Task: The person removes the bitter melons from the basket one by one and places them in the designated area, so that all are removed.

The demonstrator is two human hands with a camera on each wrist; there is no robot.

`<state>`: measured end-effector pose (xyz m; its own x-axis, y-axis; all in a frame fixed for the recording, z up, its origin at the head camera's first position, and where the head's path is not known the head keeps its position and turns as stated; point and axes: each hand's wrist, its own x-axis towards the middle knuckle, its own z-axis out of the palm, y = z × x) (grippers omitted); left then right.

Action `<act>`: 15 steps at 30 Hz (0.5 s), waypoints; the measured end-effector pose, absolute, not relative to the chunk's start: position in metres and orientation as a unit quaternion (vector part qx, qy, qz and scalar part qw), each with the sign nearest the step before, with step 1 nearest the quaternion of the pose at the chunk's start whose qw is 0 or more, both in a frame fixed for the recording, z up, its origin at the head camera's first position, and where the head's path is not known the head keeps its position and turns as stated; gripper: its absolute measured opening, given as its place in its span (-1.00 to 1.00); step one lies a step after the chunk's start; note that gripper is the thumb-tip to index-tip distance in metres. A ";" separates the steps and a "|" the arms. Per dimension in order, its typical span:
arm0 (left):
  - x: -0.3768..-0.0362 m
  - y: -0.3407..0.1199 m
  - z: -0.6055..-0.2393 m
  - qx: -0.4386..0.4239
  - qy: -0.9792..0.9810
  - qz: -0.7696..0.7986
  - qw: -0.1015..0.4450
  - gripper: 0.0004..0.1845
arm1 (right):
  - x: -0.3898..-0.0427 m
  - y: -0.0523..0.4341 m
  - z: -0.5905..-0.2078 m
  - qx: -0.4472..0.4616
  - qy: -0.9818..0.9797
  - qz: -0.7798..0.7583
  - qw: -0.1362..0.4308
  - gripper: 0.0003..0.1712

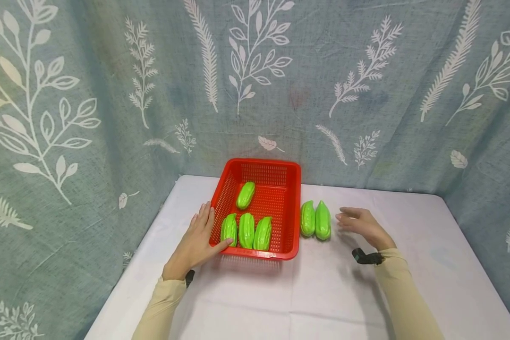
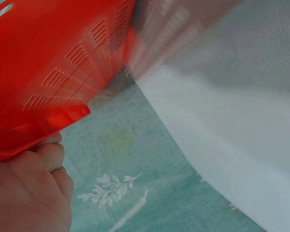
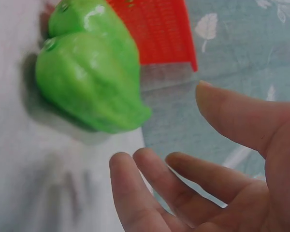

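My left hand (image 1: pixel 197 243) rests on the front left corner of a red plastic basket (image 1: pixel 273 203), fingers straight along its left rim and thumb over the front rim. Several shiny green ridged gourds lie in it: a row along the front, including a middle gourd (image 1: pixel 246 230), and a single gourd (image 1: pixel 245 195) farther back. Two more lie side by side on the table right of the basket, a nearer-to-basket gourd (image 1: pixel 308 219) and an outer gourd (image 1: pixel 323 221). My right hand (image 1: pixel 363 226) is just right of the outer gourd (image 3: pixel 89 82), fingers loosely bent and holding nothing.
A white cloth (image 1: pixel 255 302) covers the table. Blue-green curtains (image 1: pixel 314 85) with white leaf prints stand behind and at both sides; the basket's back is close to the rear curtain. Dark wrist-worn cameras, such as the right camera (image 1: pixel 367 257), sit below the hands.
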<state>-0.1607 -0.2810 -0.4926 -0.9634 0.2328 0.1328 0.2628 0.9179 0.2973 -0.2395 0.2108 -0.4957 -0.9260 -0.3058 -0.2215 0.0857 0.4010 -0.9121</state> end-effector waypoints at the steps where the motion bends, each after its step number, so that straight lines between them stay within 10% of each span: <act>1: -0.161 -0.281 -0.492 -0.128 -0.978 -0.158 0.049 0.24 | -0.239 0.210 -0.493 -0.065 0.818 -0.543 0.177 -0.15; 15: -0.162 -0.281 -0.492 -0.140 -0.978 -0.139 0.066 0.25 | -0.234 0.188 -0.457 -0.094 0.848 -0.506 0.129 -0.25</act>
<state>-0.1616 -0.2814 -0.4922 -0.9522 0.2558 0.1671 0.2923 0.9222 0.2534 -0.2339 0.1885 -0.4568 -0.9492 -0.2899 -0.1227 -0.0296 0.4702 -0.8821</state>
